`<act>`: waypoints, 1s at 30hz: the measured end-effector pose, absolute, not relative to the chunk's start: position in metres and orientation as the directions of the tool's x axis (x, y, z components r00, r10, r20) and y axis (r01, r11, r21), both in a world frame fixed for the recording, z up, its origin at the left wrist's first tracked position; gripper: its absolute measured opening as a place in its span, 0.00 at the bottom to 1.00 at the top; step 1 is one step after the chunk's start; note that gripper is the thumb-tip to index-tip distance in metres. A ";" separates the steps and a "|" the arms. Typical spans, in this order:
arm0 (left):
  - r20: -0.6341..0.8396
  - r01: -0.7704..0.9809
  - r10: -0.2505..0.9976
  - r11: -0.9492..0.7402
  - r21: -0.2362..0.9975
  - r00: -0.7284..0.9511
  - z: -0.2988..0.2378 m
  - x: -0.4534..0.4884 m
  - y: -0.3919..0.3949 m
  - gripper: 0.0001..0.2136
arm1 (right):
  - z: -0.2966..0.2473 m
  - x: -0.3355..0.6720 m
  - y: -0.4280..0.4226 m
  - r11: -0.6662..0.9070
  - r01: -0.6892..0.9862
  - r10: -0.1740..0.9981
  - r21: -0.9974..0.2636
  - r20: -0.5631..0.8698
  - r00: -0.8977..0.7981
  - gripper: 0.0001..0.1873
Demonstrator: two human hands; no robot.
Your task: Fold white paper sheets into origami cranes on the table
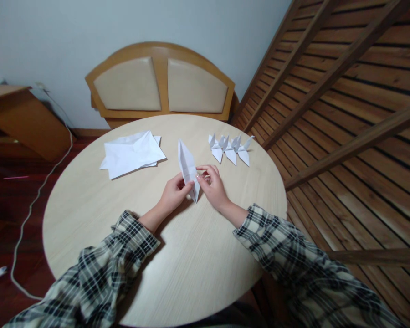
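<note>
A white sheet of paper folded into a long, pointed diamond (187,161) is held up over the middle of the round table. My left hand (174,192) grips its lower left side, with the thumb pressed on the front. On the right edge, my right hand (212,186) pinches the paper between thumb and fingers. Beyond my right hand, several folded paper cranes (230,150) stand in a row. To the left of the folded paper lies a loose pile of white paper sheets (133,155).
The pale round table (198,264) carries all the paper. A wooden headboard (163,82) with two cream pads stands behind it. Slatted wood panelling (338,105) leans along the right. A white cable (30,207) runs over the dark floor by a cabinet (23,118) at left.
</note>
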State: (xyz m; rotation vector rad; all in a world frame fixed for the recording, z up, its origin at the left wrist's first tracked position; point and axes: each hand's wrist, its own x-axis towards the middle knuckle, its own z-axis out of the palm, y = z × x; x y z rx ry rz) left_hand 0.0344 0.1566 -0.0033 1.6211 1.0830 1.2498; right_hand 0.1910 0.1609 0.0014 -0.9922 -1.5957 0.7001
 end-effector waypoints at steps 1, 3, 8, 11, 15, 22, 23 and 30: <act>0.292 0.138 0.945 -0.313 0.940 0.149 -0.003 0.034 0.156 0.12 | 0.001 0.191 0.161 0.478 0.243 0.877 -0.844 0.476 -0.073 0.09; 0.285 0.099 0.945 -0.303 0.948 0.164 -0.003 0.035 0.156 0.12 | 0.001 0.191 0.162 0.474 0.251 0.878 -0.844 0.473 -0.068 0.09; 0.182 -0.010 0.954 -0.185 0.983 0.238 -0.003 0.036 0.152 0.15 | -0.004 0.191 0.166 0.460 0.239 0.885 -0.855 0.464 -0.043 0.10; 0.178 -0.025 0.950 -0.178 0.984 0.255 -0.003 0.036 0.151 0.16 | -0.006 0.191 0.168 0.446 0.203 0.893 -0.872 0.449 -0.030 0.10; 0.223 0.036 0.934 -0.242 0.970 0.281 -0.001 0.036 0.152 0.14 | -0.006 0.191 0.170 0.421 0.190 0.905 -0.887 0.426 -0.017 0.11; 0.201 0.009 0.939 -0.212 0.977 0.281 0.001 0.037 0.151 0.16 | -0.005 0.192 0.171 0.427 0.164 0.904 -0.890 0.425 -0.047 0.10; 0.189 -0.005 0.941 -0.195 0.981 0.280 0.001 0.037 0.151 0.16 | -0.005 0.192 0.172 0.431 0.158 0.902 -0.888 0.429 -0.050 0.10; 0.124 -0.080 0.948 -0.105 0.991 0.292 0.002 0.036 0.153 0.15 | -0.006 0.192 0.173 0.453 0.184 0.890 -0.872 0.456 -0.029 0.09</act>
